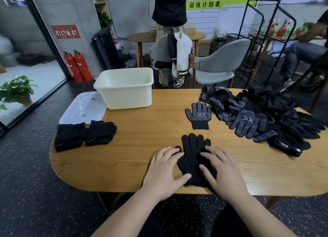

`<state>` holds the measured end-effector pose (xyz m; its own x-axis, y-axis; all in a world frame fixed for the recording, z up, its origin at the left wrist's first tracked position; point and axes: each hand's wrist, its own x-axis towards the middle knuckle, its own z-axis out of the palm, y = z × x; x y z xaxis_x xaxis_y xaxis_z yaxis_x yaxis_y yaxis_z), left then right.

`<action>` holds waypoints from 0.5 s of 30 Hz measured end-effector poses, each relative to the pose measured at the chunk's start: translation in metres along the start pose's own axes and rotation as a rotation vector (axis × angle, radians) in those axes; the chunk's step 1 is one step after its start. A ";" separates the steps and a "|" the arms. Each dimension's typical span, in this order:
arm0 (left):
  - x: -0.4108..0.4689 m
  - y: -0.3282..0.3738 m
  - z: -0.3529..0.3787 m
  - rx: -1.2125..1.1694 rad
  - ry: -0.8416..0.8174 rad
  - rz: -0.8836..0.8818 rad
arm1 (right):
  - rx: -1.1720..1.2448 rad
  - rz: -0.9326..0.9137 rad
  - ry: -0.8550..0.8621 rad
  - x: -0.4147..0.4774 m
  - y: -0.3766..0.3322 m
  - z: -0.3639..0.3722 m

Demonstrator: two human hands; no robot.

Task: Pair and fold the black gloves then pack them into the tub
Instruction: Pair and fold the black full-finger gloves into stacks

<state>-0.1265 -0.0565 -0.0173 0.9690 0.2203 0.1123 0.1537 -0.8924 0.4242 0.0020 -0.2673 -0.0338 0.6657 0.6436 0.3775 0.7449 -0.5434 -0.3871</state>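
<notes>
A plain black glove [192, 149] lies flat near the table's front edge, fingers pointing away from me. My left hand [164, 171] rests flat on its left side and my right hand [221, 169] presses flat on its right side. A dotted black glove [198, 115] lies alone beyond it. A heap of black gloves [262, 118] covers the right of the table. Two folded black bundles [83, 134] sit at the left. The cream tub [126, 87] stands at the back left, and nothing shows inside it.
A clear lid [83, 108] lies beside the tub at the table's left edge. The wooden table [142, 148] has bare room in its middle. Chairs, a black wire rack [262, 41] and a seated person stand behind the table.
</notes>
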 end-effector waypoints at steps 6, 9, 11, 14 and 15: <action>-0.003 -0.004 0.005 -0.075 0.100 0.056 | 0.059 -0.205 -0.002 -0.010 -0.002 -0.005; -0.007 -0.004 0.005 -0.086 0.106 0.108 | 0.077 -0.195 -0.016 -0.010 -0.002 -0.005; -0.008 -0.002 0.005 -0.080 0.073 0.135 | 0.080 -0.209 -0.017 -0.010 -0.002 -0.006; -0.009 -0.002 0.005 -0.090 0.077 0.144 | 0.063 -0.245 -0.038 -0.011 -0.002 -0.005; -0.008 -0.002 0.005 -0.094 0.085 0.141 | 0.062 -0.251 -0.041 -0.012 -0.001 -0.005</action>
<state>-0.1340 -0.0583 -0.0239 0.9593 0.1313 0.2502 -0.0054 -0.8767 0.4809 -0.0065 -0.2768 -0.0339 0.4574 0.7763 0.4338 0.8814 -0.3308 -0.3373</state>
